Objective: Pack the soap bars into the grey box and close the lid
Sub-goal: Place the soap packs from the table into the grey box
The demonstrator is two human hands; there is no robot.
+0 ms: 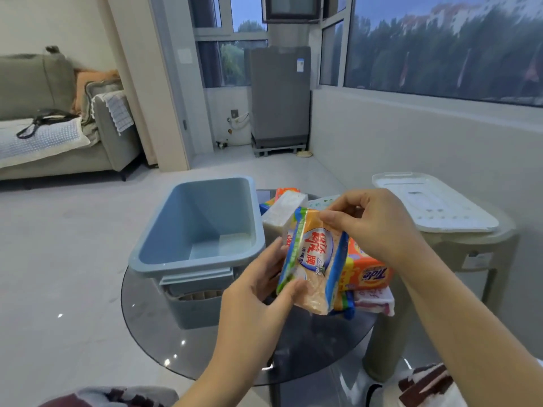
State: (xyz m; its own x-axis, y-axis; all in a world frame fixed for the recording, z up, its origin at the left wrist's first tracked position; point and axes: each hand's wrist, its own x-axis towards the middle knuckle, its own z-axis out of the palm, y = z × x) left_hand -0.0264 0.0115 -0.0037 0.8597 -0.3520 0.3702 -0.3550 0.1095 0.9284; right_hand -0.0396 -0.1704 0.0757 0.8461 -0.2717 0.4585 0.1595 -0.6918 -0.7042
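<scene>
Patterned fabric, probably the person's clothing, is showing at the bottom edge, with both forearms reaching up from it over a dark round glass table.

Left hand is gripping the near end of a wrapped soap bar, thumb lying across the front of the wrapper and fingers curled behind it. Right hand is pinching the far top corner of the same bar between thumb and curled fingers. Two-handed hold is likely serving to turn the bar and line it up before it goes in, as the wrapper looks loose and slippery.

Held bar is hovering above the soap pile, just right of the grey box, not yet over its opening.

Grey box is standing open on the table's left side, near handle facing the camera. Interior appears to be holding nothing; only the bare floor is showing, so packing seems to be just starting.

Remaining soaps are lying in a loose heap right of the box: an orange Tide bar touching the held one from behind, a white block leaning toward the box wall, others partly hidden.

White lid is resting flat on a beige stool well apart to the right, probably parked there to leave the box opening free.
</scene>
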